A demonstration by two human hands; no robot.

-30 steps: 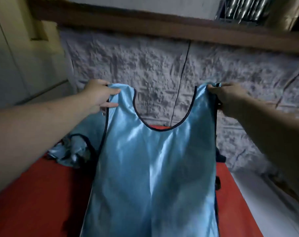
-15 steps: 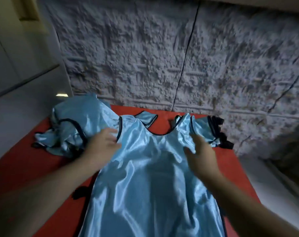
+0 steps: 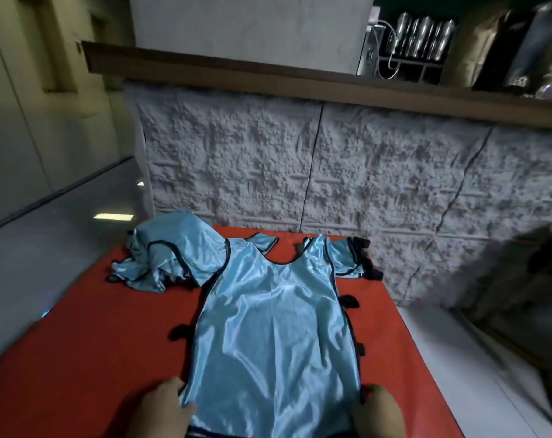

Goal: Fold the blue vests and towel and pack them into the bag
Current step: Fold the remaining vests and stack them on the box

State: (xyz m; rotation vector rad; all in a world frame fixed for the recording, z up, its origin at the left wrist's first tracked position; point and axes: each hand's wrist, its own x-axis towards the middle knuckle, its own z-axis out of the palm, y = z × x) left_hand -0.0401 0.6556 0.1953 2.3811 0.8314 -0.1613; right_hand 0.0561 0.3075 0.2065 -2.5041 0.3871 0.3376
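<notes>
A shiny light-blue vest point(image 3: 274, 336) with dark trim lies spread flat on the red tabletop point(image 3: 94, 358), neck hole toward the wall. My left hand point(image 3: 161, 409) holds its left side edge near the hem at the bottom of the view. My right hand point(image 3: 377, 412) holds the right side edge at the same height. Both hands are partly cut off by the frame. A second blue vest point(image 3: 164, 257) lies crumpled at the table's back left, touching the flat vest's shoulder. I see no towel or bag that I can identify.
A rough white textured wall point(image 3: 331, 172) rises right behind the table, topped by a wooden ledge point(image 3: 268, 80). Pale floor lies to the left point(image 3: 47, 248) and right point(image 3: 458, 374). A dim brown and dark shape point(image 3: 549, 257) sits at the right edge.
The vest went from hanging by its shoulders to lying flat on the table. My hands slid from the shoulders, down its chest, to the side edges near the hem.
</notes>
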